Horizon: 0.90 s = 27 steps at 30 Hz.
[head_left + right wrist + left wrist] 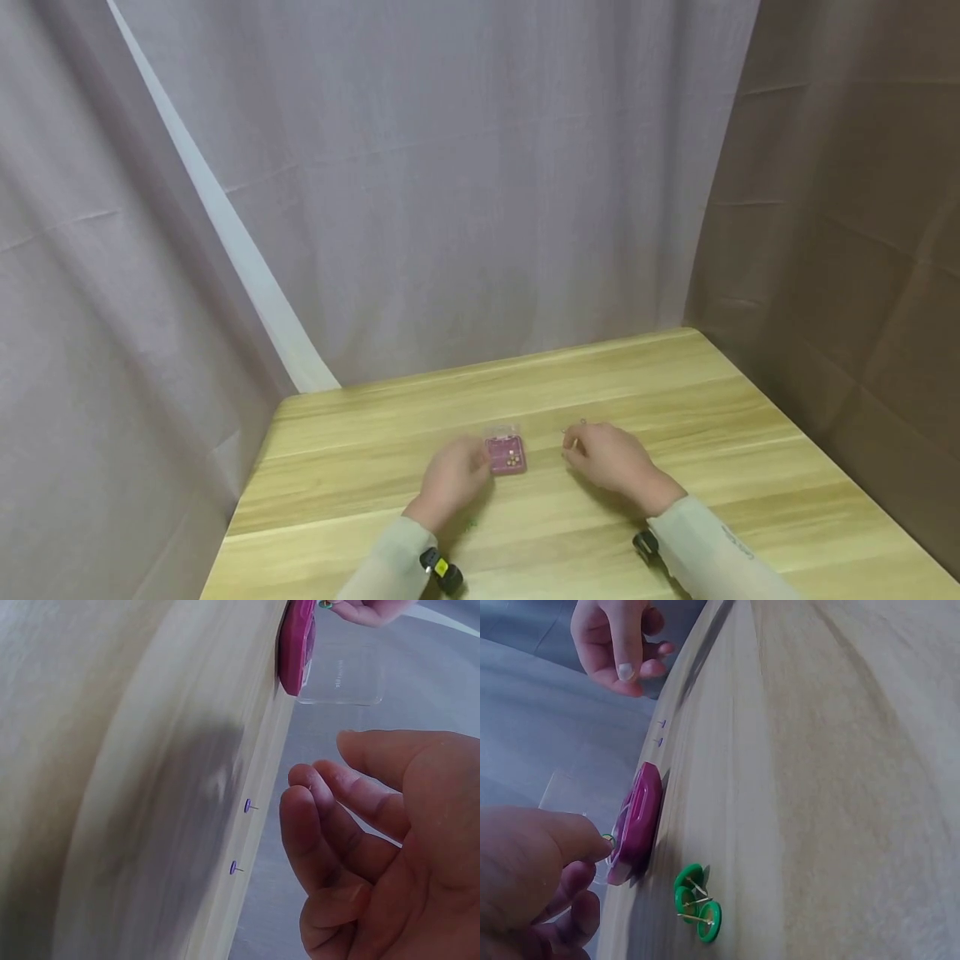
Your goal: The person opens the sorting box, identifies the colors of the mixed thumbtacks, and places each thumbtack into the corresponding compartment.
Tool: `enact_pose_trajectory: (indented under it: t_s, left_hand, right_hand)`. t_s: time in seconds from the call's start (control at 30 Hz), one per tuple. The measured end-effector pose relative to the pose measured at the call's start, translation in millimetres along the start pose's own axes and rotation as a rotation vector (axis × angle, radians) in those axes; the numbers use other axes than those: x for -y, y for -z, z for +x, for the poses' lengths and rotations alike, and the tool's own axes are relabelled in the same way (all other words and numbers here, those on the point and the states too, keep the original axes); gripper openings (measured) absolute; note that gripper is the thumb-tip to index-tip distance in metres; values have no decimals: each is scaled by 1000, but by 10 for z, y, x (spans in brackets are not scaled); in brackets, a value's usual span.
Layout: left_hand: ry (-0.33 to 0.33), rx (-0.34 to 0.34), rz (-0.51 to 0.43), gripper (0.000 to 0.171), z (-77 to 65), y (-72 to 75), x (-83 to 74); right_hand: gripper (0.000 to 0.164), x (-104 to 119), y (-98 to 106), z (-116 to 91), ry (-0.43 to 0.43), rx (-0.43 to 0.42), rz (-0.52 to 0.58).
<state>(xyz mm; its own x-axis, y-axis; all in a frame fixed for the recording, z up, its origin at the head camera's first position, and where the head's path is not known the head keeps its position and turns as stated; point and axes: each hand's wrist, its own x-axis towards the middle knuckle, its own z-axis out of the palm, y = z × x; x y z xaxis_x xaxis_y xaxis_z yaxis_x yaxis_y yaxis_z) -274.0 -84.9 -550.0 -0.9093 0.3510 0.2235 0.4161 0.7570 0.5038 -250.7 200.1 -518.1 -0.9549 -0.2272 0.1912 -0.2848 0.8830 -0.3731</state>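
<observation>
My left hand (453, 477) pinches a green thumbtack (609, 840) between thumb and index finger, at the side of a small pink plastic box (497, 468). The box's clear lid (343, 681) is swung up, and several small gold-coloured pieces (513, 459) lie inside. Nearer my left wrist, several green thumbtacks (709, 924) lie on the table, points up. My right hand (367, 840) hovers above the table right of the box, fingers loosely bent, holding nothing. Close to it are two purple thumbtacks, one (247, 805) nearer the box and another (233, 868) farther off.
The wood-grain table (360, 433) carries all of this. Grey curtains (465, 183) hang behind and to the left of it, and a brown curtain (832, 275) runs along the right edge. Both wrists wear small black cameras.
</observation>
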Motion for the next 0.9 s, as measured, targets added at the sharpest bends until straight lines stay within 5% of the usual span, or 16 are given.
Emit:
enact_pose_trajectory:
  t_s: [0.4, 0.6, 0.9]
  left_hand:
    - [-37, -6, -10, 6, -79, 40, 19]
    - [-30, 11, -54, 14, -218, 120, 41]
    - [-26, 39, -54, 5, -442, 219, 67]
  right_hand:
    - [13, -13, -4, -35, 13, 3, 16]
    - [15, -20, -9, -27, 17, 8, 6]
    - [15, -39, -10, -39, 6, 21, 19]
